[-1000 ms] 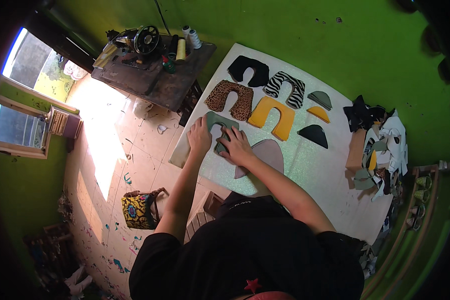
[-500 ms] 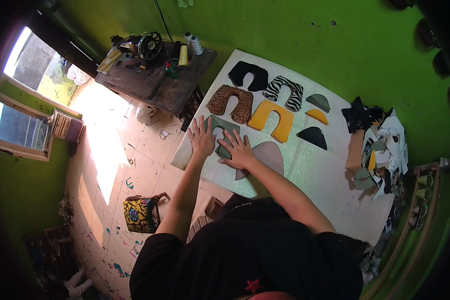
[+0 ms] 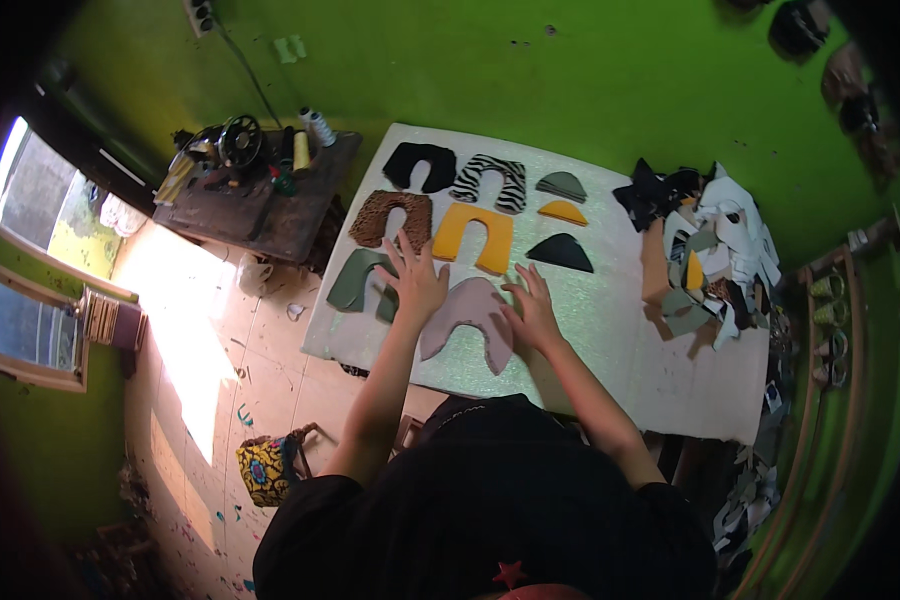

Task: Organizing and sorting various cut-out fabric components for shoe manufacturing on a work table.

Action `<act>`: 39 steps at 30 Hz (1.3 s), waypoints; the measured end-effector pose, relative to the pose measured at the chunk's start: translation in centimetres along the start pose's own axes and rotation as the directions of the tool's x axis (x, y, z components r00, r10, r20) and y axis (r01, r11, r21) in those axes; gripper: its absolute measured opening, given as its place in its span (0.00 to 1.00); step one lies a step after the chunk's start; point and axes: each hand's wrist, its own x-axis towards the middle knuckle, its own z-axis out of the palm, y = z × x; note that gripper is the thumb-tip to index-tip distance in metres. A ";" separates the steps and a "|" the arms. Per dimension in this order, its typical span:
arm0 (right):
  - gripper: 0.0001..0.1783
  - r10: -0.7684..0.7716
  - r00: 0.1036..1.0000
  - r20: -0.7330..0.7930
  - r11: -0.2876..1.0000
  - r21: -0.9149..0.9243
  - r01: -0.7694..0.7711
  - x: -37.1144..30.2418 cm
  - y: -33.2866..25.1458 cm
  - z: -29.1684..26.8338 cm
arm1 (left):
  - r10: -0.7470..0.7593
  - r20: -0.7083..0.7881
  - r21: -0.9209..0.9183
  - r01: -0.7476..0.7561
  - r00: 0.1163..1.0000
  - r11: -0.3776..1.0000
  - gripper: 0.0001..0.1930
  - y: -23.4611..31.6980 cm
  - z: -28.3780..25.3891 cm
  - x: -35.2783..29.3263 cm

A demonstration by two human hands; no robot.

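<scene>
Several U-shaped cut pieces lie on a white-covered table. My left hand (image 3: 419, 290) is open, fingers spread, between the grey-green piece (image 3: 349, 281) and the mauve piece (image 3: 467, 300). My right hand (image 3: 536, 317), also open with slightly bent fingers, is at the right edge of the mauve piece; whether it touches is unclear. Farther back are leopard-print (image 3: 370, 222), yellow (image 3: 451, 236), black (image 3: 402, 168) and zebra-print (image 3: 510, 187) pieces. Half-moon pieces in grey (image 3: 562, 186), yellow (image 3: 563, 212) and black (image 3: 560, 254) lie to their right.
A box (image 3: 655, 265) heaped with scraps stands on the table's right part. At the far left, a sewing machine (image 3: 205, 150) and thread cones (image 3: 301, 150) sit on a dark table (image 3: 260, 220). A patterned stool (image 3: 266, 470) stands on the floor, left of my arm.
My hands have left the grey-green piece and moved right to the mauve one, which my right arm partly covered before. The view has shifted.
</scene>
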 end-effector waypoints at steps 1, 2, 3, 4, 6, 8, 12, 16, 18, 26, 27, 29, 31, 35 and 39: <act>0.17 0.051 0.997 -0.065 0.999 -0.008 -0.051 -0.8 0.7 -1.4 | 0.048 0.016 -0.056 -0.047 0.999 0.997 0.26 1.9 0.6 -0.4; 0.16 0.101 0.986 -0.132 0.995 -0.014 -0.104 -1.6 1.4 -2.8 | 0.076 0.024 -0.066 -0.074 0.997 0.995 0.26 3.7 1.4 -0.7; 0.14 0.140 0.972 -0.189 0.988 -0.044 -0.151 -2.6 2.2 -4.2 | 0.122 0.054 -0.103 -0.116 0.991 0.988 0.26 5.6 2.3 -1.1; 0.14 0.158 0.964 -0.212 0.983 -0.057 -0.173 -3.5 3.0 -5.5 | 0.166 0.082 -0.139 -0.154 0.983 0.978 0.25 7.5 3.0 -1.5; 0.14 0.258 0.912 -0.318 0.955 -0.057 -0.290 -5.3 4.5 -7.9 | 0.218 0.111 -0.161 -0.199 0.970 0.967 0.25 10.9 4.3 -2.2; 0.14 0.283 0.880 -0.380 0.936 -0.090 -0.340 -7.0 5.8 -10.2 | 0.291 0.160 -0.225 -0.253 0.943 0.941 0.24 13.8 5.4 -2.9; 0.15 0.359 0.802 -0.477 0.899 -0.054 -0.435 -9.6 7.3 -14.1 | 0.416 0.209 -0.307 -0.344 0.885 0.887 0.23 18.3 7.1 -3.9; 0.15 0.365 0.751 -0.551 0.880 -0.060 -0.472 -10.7 8.9 -16.9 | 0.480 0.218 -0.356 -0.389 0.850 0.850 0.23 21.4 8.5 -4.3; 0.15 0.356 0.737 -0.575 0.882 -0.053 -0.468 -10.8 9.9 -18.0 | 0.490 0.224 -0.339 -0.404 0.842 0.849 0.24 22.5 9.1 -4.2; 0.15 0.316 0.747 -0.585 0.883 -0.106 -0.456 -8.9 14.2 -20.9 | 0.528 0.299 -0.367 -0.415 0.795 0.832 0.24 25.3 11.0 -4.8; 0.15 0.312 0.752 -0.580 0.887 -0.105 -0.450 -8.3 14.5 -21.2 | 0.519 0.333 -0.356 -0.405 0.787 0.842 0.24 25.6 10.9 -4.9; 0.15 0.324 0.760 -0.564 0.889 -0.094 -0.448 -7.0 15.0 -21.7 | 0.527 0.331 -0.361 -0.411 0.783 0.837 0.25 25.8 11.6 -4.6; 0.14 0.306 0.776 -0.552 0.902 -0.094 -0.422 -5.5 15.7 -22.1 | 0.544 0.339 -0.346 -0.436 0.767 0.831 0.25 26.3 11.7 -4.1; 0.20 0.232 0.826 -0.513 0.930 -0.131 -0.342 -1.4 17.6 -23.2 | 0.585 0.347 -0.426 -0.433 0.733 0.794 0.29 27.0 13.4 -2.4; 0.25 0.194 0.857 -0.478 0.939 -0.164 -0.304 2.6 22.7 -23.5 | 0.604 0.335 -0.465 -0.431 0.723 0.774 0.32 29.3 13.9 -0.6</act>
